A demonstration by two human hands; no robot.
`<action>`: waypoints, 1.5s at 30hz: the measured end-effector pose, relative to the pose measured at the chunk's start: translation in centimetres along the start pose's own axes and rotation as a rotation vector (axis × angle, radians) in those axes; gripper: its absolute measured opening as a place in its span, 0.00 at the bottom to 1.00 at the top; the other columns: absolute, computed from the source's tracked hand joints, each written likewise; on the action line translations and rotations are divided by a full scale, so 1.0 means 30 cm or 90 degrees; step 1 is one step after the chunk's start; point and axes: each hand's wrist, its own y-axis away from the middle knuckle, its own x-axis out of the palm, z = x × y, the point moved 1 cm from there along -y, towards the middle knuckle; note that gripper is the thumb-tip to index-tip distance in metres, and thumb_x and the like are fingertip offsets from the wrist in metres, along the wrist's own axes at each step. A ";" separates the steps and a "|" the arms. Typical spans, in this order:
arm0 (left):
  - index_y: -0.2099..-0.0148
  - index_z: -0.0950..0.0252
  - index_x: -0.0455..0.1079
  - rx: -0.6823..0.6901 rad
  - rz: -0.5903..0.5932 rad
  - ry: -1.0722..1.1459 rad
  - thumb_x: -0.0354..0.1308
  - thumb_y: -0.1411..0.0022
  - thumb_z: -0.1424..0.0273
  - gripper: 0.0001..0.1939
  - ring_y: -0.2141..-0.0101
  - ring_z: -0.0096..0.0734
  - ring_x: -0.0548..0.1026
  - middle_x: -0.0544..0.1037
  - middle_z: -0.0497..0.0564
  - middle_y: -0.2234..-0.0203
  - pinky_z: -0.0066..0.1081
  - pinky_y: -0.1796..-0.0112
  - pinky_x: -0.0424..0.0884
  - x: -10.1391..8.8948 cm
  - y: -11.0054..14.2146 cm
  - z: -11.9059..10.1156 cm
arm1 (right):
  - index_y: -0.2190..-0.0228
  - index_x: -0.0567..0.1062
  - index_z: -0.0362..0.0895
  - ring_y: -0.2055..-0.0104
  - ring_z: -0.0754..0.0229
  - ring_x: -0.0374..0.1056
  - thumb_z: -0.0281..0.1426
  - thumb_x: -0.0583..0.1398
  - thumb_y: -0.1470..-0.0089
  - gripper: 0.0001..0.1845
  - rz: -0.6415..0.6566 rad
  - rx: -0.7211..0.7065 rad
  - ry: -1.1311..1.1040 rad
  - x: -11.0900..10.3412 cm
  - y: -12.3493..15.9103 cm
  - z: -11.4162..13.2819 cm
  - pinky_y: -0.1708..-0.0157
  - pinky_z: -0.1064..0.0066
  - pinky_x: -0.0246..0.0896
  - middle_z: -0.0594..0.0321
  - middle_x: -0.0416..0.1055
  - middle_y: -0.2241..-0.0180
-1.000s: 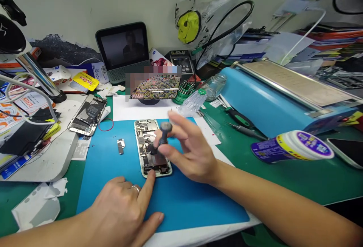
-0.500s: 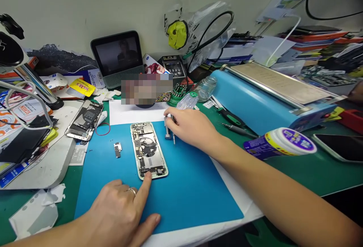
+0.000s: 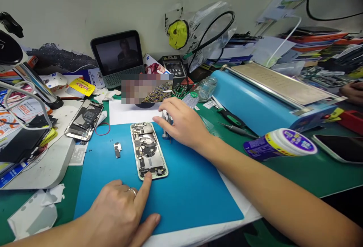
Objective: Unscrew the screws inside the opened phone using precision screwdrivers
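An opened phone (image 3: 149,148) lies on the blue mat (image 3: 195,194), its inner parts showing. My left hand (image 3: 121,205) rests its outstretched index fingertip on the phone's lower end; the thumb is spread and the other fingers are curled, holding nothing. Beyond the phone's upper right, my right hand (image 3: 184,124) hovers over slim screwdrivers (image 3: 165,130), thumb and index finger apart. Part of the tools is hidden beneath that hand. A small metal shield plate (image 3: 117,150) lies left of the phone, with tiny screws (image 3: 90,150) farther left.
Another opened phone (image 3: 85,120) leans at the left beside a red rubber band (image 3: 102,129). A blue machine (image 3: 255,99) and a purple-white tub (image 3: 280,143) stand right. A smart display (image 3: 117,58) is at the back. Another person's hand (image 3: 353,92) shows at the far right.
My right hand has shifted a little left and its thumb and index finger have spread. The screwdrivers beneath it sit slightly farther left. My left hand and the phone stay put.
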 end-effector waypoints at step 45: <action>0.33 0.79 0.50 0.001 0.005 -0.001 0.35 0.21 0.63 0.26 0.80 0.39 0.76 0.76 0.49 0.77 0.41 0.75 0.72 -0.002 0.000 -0.003 | 0.42 0.67 0.41 0.56 0.52 0.77 0.47 0.49 0.31 0.27 -0.066 0.097 -0.126 0.062 -0.041 -0.017 0.57 0.63 0.69 0.48 0.72 0.40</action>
